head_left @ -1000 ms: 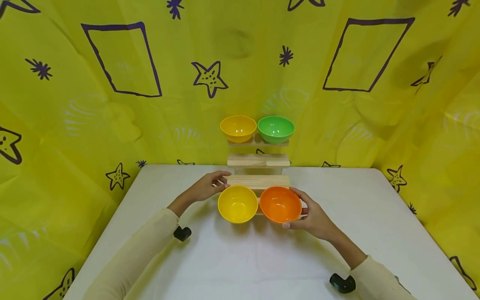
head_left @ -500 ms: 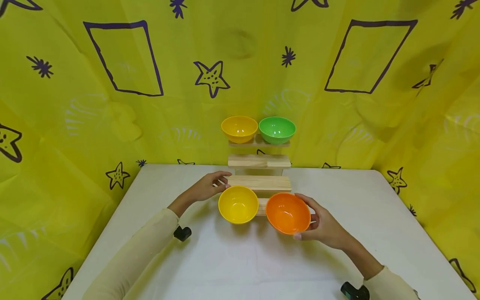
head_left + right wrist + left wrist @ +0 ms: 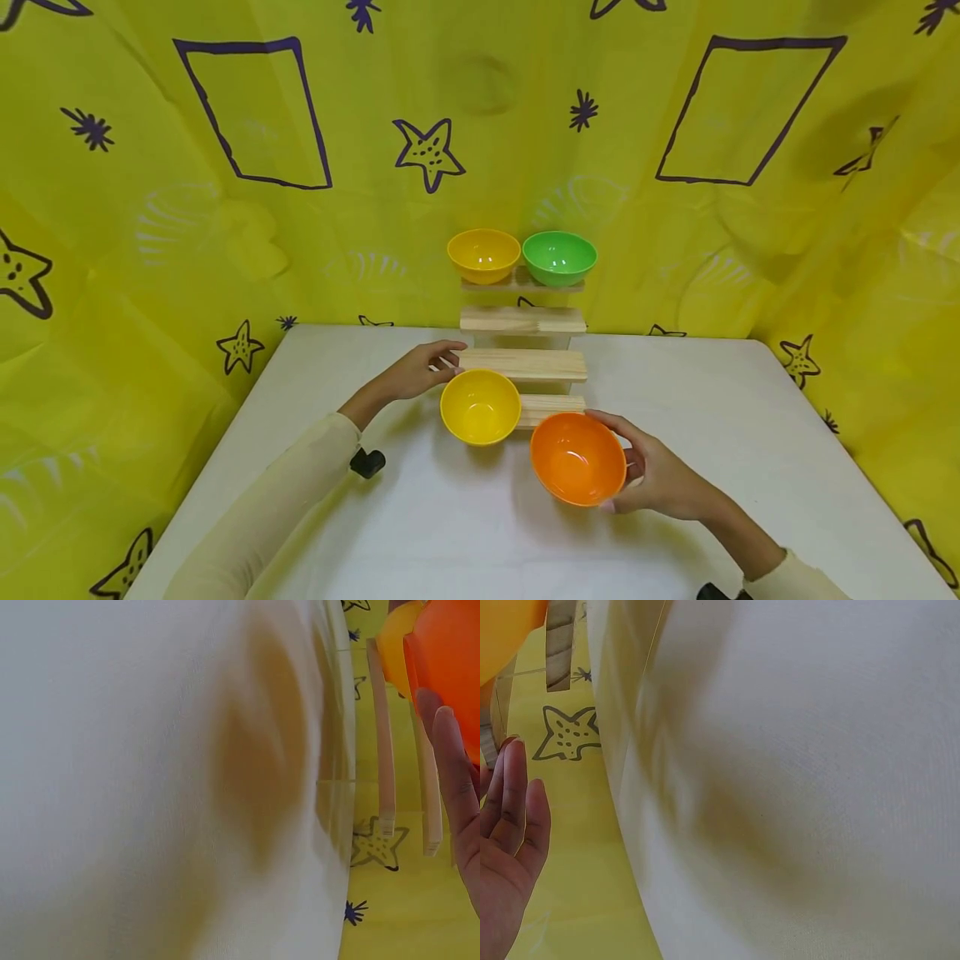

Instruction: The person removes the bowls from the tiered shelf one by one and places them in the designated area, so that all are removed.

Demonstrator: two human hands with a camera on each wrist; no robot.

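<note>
Orange bowl (image 3: 577,460): drawn toward the person and a little rightward since a second ago, off its spot on the lowest step (image 3: 552,408); now it is just in front of the wooden stand (image 3: 523,364) and, by its shadow, seemingly above the white table (image 3: 420,533).
Right hand (image 3: 660,479): gripping that bowl at its right side, thumb at the near edge, a finger along the far rim.
Left hand (image 3: 414,371): fingers loose and fairly straight at the stand's left end — whether they press on it, I can't tell from here.
Yellow bowl (image 3: 480,407): unmoved on the lowest step's left, near the left thumb.
Top step (image 3: 522,284): amber bowl (image 3: 483,257) left, green bowl (image 3: 559,258) right, side by side.
Progress: one bowl off the stand, I'd judge, but not set down — the other three remain on it.
</note>
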